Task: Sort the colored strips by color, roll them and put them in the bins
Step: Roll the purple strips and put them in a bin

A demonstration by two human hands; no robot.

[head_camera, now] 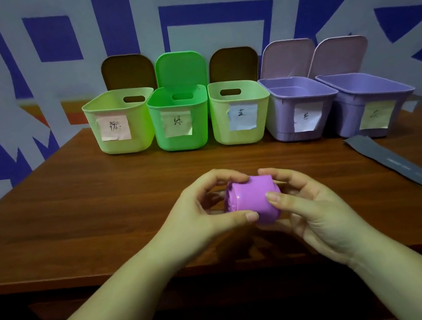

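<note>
Holding the purple roll between both hands, you have it just above the table, at the lower middle of the frame. Your left hand pinches it with the thumb on the near side and the fingers curled over the top; your right hand grips the other end, thumb pressed on the outer wrap. No loose tail shows, so the rolling of this strip looks finished or close to it.

Beyond the roll, five open bins stand in a row across the upper middle of the frame, lids tipped back, each with a handwritten paper label. From left to right: a pale green bin, a bright green bin, another pale green bin, a purple bin and a second purple bin. I cannot see into any of them, so how many rolls are already sorted cannot be told.

What is left, by my reading: drop this roll into its matching bin, probably the first purple bin, though its label is too blurred to confirm. At the right edge, grey strips lie flat and unrolled on the table, running to the lower right; those look to be waiting their turn.
</note>
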